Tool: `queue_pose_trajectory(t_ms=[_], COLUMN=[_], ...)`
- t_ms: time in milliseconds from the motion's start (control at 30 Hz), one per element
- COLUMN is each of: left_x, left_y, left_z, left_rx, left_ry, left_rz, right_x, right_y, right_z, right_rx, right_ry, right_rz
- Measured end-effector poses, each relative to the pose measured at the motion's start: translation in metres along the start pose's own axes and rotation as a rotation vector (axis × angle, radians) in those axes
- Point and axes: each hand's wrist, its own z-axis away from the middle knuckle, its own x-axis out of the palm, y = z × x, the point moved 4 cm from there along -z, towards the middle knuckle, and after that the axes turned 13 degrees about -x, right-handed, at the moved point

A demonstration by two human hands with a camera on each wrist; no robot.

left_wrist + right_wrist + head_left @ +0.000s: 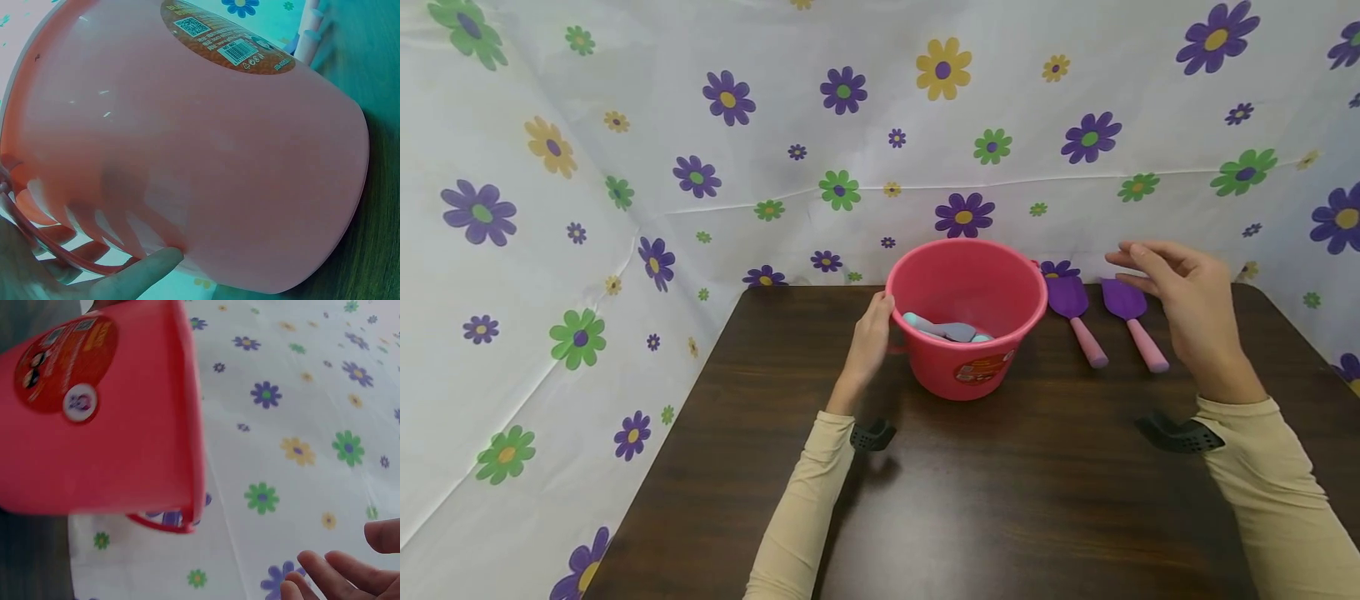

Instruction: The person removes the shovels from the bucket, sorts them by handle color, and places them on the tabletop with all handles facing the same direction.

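Note:
A pink bucket (966,367) stands upright on the dark wooden table. Inside lie grey and mint-coloured tools (951,330), their kind only partly visible. At the bucket's left side, my left hand (871,337) touches the outer wall just below the rim. In the left wrist view, the fingers of that left hand (119,281) reach to the wall around the pink handle (75,259). My right hand (1198,304) hovers above the table's right part, loosely bent and holding nothing. Beneath and left of it lie two purple toy shovels (1067,297) (1125,300) with pink handles.
The brown table (985,500) runs back to a white cloth (880,150) printed with flowers. This cloth also hangs along the left and right sides. A black wrist mount (1180,435) sits on the right sleeve, another (872,435) on the left.

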Motion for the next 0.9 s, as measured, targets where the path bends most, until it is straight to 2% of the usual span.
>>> queue_pose_trajectory(t_ms=[167, 367, 533, 600, 800, 900], left_x=[-0.001, 0.000, -0.001, -0.001, 0.000, -0.001], left_y=[0.001, -0.001, -0.001, -0.001, -0.003, -0.002], left_z=[0.001, 0.000, -0.001, -0.001, -0.003, -0.002], left_rx=[0.007, -0.003, -0.002, -0.002, -0.002, 0.000], left_ry=[0.025, -0.011, -0.019, -0.016, -0.022, -0.019], left_rz=[-0.049, 0.003, 0.020, 0.016, 0.034, 0.038], right_x=[0.015, 0.041, 0.064, 0.073, 0.096, 0.108], right_y=[-0.007, -0.014, -0.011, -0.009, -0.001, 0.005], right_z=[-0.003, -0.006, -0.007, -0.006, -0.001, 0.001], right_rx=[0.009, -0.005, -0.009, 0.000, 0.098, 0.132], right_ry=[-0.030, -0.099, -0.174, -0.213, -0.345, -0.400], right_rz=[0.024, -0.022, -0.027, 0.021, 0.284, 0.333])
